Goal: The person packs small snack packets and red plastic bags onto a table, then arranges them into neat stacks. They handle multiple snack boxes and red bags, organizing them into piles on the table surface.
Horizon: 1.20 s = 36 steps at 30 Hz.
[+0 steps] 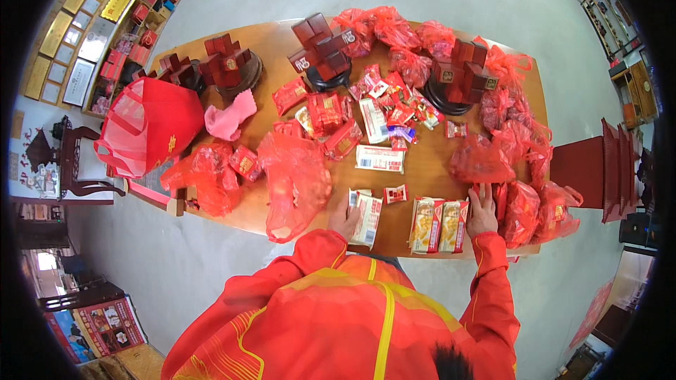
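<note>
L hand (344, 220) lower ctr, fingers flat on white/red packet (366, 217) | R hand (482, 211) spread beside yellow-red snack packs (438, 225) at bench (422, 169) near edge | red mesh bags (524, 169) right | dark red boxes (324, 49) frame top

Red jacket (338, 317), yellow piping

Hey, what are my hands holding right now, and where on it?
Nothing is lifted. Left hand rests on the white packet's left edge; right hand lies flat beside the yellow snack packets.
</note>
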### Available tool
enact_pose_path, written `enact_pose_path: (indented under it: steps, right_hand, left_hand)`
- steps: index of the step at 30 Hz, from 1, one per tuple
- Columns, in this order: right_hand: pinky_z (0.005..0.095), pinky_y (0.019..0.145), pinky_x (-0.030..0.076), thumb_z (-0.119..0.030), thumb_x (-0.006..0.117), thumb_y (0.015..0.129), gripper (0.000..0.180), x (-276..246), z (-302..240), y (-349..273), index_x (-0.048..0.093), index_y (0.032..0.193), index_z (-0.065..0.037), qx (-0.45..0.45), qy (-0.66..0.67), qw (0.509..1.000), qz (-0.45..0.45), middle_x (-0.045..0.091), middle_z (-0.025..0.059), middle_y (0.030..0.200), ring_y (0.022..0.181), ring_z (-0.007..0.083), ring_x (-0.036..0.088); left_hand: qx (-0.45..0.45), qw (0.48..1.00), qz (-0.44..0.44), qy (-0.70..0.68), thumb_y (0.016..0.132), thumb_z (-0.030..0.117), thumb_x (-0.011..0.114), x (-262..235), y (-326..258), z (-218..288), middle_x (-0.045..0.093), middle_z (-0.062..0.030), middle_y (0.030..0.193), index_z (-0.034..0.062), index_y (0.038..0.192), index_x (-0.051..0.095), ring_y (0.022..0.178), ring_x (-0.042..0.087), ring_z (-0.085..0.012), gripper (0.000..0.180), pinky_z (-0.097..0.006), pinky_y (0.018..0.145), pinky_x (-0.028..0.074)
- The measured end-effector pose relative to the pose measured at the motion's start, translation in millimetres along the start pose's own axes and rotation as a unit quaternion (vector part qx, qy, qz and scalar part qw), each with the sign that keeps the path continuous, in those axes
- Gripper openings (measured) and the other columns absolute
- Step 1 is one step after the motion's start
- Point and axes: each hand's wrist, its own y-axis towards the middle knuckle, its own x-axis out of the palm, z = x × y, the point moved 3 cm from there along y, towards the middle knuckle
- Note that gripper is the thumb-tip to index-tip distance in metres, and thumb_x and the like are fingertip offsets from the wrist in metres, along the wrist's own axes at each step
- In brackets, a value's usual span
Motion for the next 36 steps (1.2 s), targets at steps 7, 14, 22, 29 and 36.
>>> enact_pose_path:
  steps: [7, 14, 22, 29, 36]
  right_hand:
    - [0.0496, 0.114, 0.034, 0.007, 0.060, 0.076, 0.075, 5, 11, 4, 0.040, 0.146, -0.010, 0.029, -0.009, 0.999, 0.034, 0.026, 0.0205, 0.158, 0.147, 0.0407, 0.023]
    - [0.0472, 0.112, 0.038, 0.010, 0.050, 0.086, 0.066, -45, -20, -9, 0.040, 0.147, -0.014, 0.044, 0.041, 0.994, 0.088, 0.037, 0.0155, 0.154, 0.145, 0.0402, 0.029]
    - [0.0424, 0.113, 0.034, -0.002, 0.063, 0.085, 0.076, -151, -109, -55, 0.027, 0.153, -0.003, 0.146, 0.319, 0.910, 0.220, 0.031, 0.0177, 0.155, 0.141, 0.0315, 0.036]
    - [0.0383, 0.112, 0.036, 0.005, 0.061, 0.086, 0.078, -16, -259, -38, 0.021, 0.153, -0.001, 0.065, 0.724, 0.683, 0.070, 0.039, 0.0132, 0.147, 0.135, 0.0251, 0.042]
    - [0.0356, 0.114, 0.031, -0.005, 0.055, 0.096, 0.072, 102, -285, -29, 0.014, 0.155, 0.002, 0.116, 0.509, 0.847, 0.099, 0.034, 0.0181, 0.152, 0.138, 0.0254, 0.038]
  left_hand:
    - [0.068, 0.981, 0.039, 0.178, 0.099, 0.018, 0.053, -11, -2, 33, 0.058, -0.0219, 0.099, 0.0102, 0.148, 0.039, 0.094, 0.059, -0.0379, 0.051, -0.046, 0.081, 0.048]
    - [0.020, 0.969, 0.036, 0.242, 0.101, 0.023, 0.051, -11, -15, 34, 0.049, -0.0250, 0.116, 0.0065, 0.151, 0.032, 0.102, 0.056, -0.0429, 0.056, -0.048, 0.087, 0.048]
    - [-0.022, 0.961, 0.001, 0.277, 0.100, 0.026, 0.051, -17, -11, 31, 0.051, -0.0254, 0.115, 0.0046, 0.149, 0.035, 0.101, 0.056, -0.0441, 0.056, -0.051, 0.086, 0.049]
    - [0.032, 0.966, 0.041, 0.253, 0.097, 0.020, 0.054, -23, -6, 20, 0.053, -0.0254, 0.108, 0.0070, 0.137, 0.049, 0.095, 0.056, -0.0451, 0.043, -0.052, 0.086, 0.047]
    - [-0.015, 0.984, -0.001, 0.176, 0.097, 0.033, 0.054, -24, 7, -8, 0.054, -0.0308, 0.121, 0.0087, 0.138, 0.051, 0.103, 0.056, -0.0445, 0.048, -0.051, 0.092, 0.045]
